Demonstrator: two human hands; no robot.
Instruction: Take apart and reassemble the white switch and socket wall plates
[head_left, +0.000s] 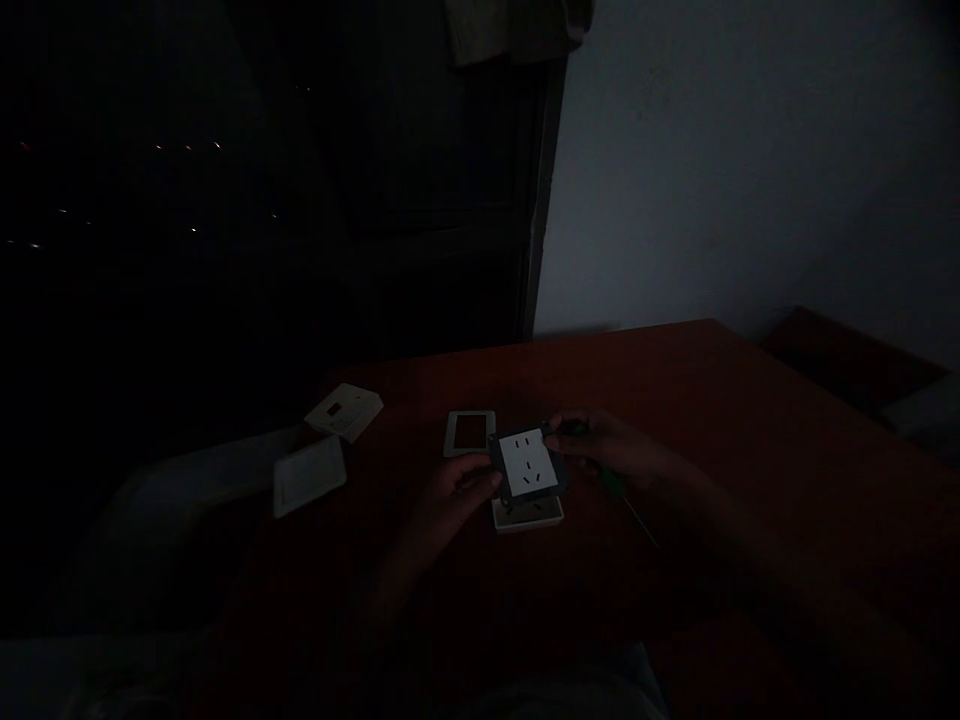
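Note:
Both my hands hold a wall socket [529, 463], a white five-hole face in a dark frame, tilted toward me above the table. My left hand [455, 500] pinches its left edge, thumb on the front. At its upper right corner, my right hand [600, 442] has thumb and fingers closed on the edge. Directly below the socket is an open white mounting box [529, 526], partly hidden by it. A screwdriver [616, 488] with a green handle lies under or beside my right hand, its shaft pointing down right; whether the fingers touch it I cannot tell.
A white rectangular frame [450, 436] lies just behind the socket. Farther left on the reddish-brown table [645, 370] are a white box-like piece [360, 412] and a pale plate [310, 475]. A pale wall [735, 170] rises behind; the room is very dark.

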